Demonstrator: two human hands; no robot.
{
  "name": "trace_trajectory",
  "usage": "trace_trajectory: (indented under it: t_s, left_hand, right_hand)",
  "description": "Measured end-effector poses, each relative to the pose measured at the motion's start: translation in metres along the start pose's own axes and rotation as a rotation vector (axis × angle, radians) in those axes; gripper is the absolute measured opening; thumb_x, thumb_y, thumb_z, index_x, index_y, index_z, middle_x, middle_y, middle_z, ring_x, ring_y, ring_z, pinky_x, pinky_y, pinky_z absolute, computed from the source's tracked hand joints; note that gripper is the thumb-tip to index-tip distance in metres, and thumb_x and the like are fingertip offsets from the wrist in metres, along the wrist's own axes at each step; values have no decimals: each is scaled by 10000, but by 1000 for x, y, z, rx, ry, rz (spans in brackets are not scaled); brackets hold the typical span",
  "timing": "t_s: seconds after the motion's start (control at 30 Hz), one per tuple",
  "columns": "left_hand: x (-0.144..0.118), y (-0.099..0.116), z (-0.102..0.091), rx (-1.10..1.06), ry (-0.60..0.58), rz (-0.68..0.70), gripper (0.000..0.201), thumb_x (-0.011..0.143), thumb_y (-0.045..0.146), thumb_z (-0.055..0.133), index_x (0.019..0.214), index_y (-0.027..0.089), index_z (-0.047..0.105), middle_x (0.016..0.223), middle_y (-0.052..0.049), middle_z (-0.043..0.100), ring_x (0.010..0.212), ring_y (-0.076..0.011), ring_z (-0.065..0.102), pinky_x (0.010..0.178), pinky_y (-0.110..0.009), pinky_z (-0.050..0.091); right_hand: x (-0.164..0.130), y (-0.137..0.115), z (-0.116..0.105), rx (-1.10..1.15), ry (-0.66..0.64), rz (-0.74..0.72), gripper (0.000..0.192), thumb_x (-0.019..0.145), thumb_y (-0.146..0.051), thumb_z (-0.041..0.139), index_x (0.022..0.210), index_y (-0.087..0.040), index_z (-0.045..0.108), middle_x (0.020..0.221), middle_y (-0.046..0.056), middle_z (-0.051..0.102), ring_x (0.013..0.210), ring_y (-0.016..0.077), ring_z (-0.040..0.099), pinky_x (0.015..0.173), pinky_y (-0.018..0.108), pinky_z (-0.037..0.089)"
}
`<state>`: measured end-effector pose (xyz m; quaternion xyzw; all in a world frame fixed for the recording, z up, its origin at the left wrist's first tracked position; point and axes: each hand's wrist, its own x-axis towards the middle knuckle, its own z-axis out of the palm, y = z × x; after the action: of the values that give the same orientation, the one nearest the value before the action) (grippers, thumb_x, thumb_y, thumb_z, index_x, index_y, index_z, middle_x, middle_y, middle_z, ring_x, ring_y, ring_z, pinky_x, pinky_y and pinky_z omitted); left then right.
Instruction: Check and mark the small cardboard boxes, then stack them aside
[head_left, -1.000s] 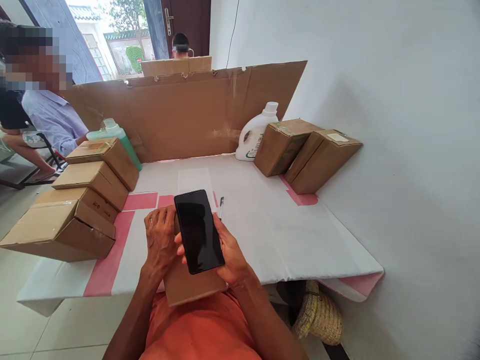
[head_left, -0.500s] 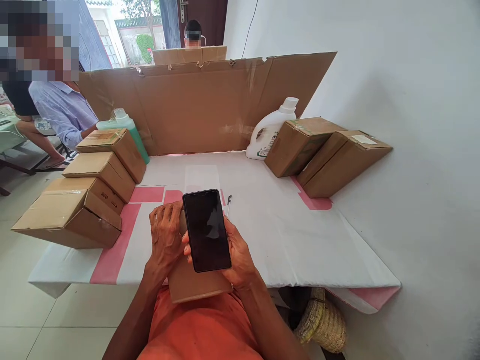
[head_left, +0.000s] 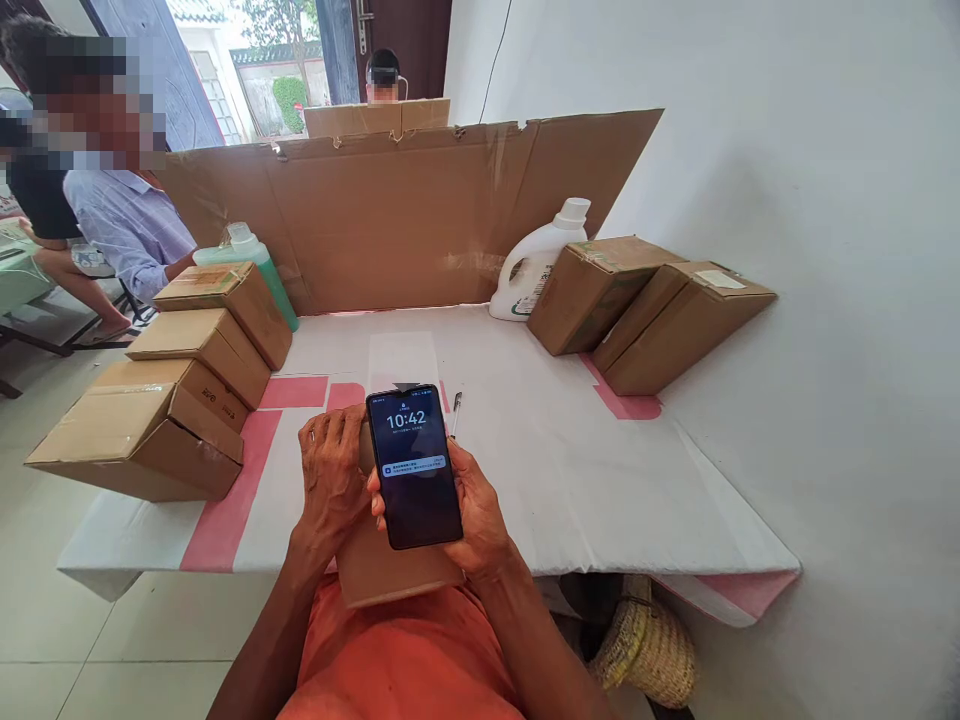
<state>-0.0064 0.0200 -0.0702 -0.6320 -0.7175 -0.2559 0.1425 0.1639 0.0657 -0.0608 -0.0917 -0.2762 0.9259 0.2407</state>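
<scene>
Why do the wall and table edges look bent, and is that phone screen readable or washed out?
Head view: the wide lens bows the table edge and cardboard screen. Daylight through the doorway overexposes the outdoors. The phone in the right hand is lit, showing 10:42 sharply; its smaller text is too small to read. Faces are pixelated.

Makeshift parcel-packing station, as we see it: sealed cardboard boxes stacked on a paper-covered table, cardboard partition dividing workplaces, detergent bottle, open doorway behind.
</scene>
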Motion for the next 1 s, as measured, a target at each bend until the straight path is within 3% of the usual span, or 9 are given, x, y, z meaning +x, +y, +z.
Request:
trace_trajectory:
  t_s: [0.2,0.4,0.57,0.67,0.77,0.9,1.0]
  left_hand:
    - [-1,0,1,10,-18,-2,499,822,194,532,1315,180,604,1184,-158,722,1091,-344,628,1010,-475,420]
    - [0,3,0,30,52,15,481,1004,506,535,1307,143,625,1177,-174,729,1105,-359,621,1024,-486,410]
    - [2,3,1,12,49,18,529,1011,571,565,1311,138,627,1199,-163,735,1120,-361,621,1049,-496,407]
    - [2,2,1,11,55,24,526,1015,564,566,1313,134,627,1194,-156,737,1118,-361,622,1051,-498,405]
    - [2,3,1,19,71,34,526,1024,555,558,1315,124,629,1179,-155,733,1102,-352,622,1041,-488,408]
    - [2,5,1,20,76,32,525,1023,555,566,1319,126,632,1182,-155,727,1101,-347,619,1038,-481,407]
    - [3,6,2,11,54,18,521,1019,553,578,1325,135,631,1193,-153,726,1113,-345,621,1046,-480,405]
  right_hand:
    - [-3,-2,-3,-8,-3,-31,723,982,-779,454,1127,-137,755,1086,185,794,1016,310,765,902,485,627]
    - [-16,-11,-15,-82,67,-100,746,967,-799,477,1142,-133,764,1058,182,810,1042,326,773,909,500,634]
    - [-25,-24,-28,-109,141,-178,781,1007,-793,386,1197,-132,756,1131,180,807,939,278,795,831,422,653]
    - [-22,-37,-57,-169,299,-191,785,1015,-790,368,1146,-122,758,1095,187,809,853,260,799,790,400,663]
    - [-15,-52,-101,-321,580,-190,607,993,-712,550,1027,-138,742,964,162,811,755,254,791,718,384,668]
    - [-7,-63,-154,-752,969,-119,524,1004,-652,562,847,-169,689,752,120,753,692,261,748,630,384,635]
    - [-8,-66,-176,-999,1135,-101,459,977,-576,605,673,-233,586,560,29,596,647,251,656,583,361,546]
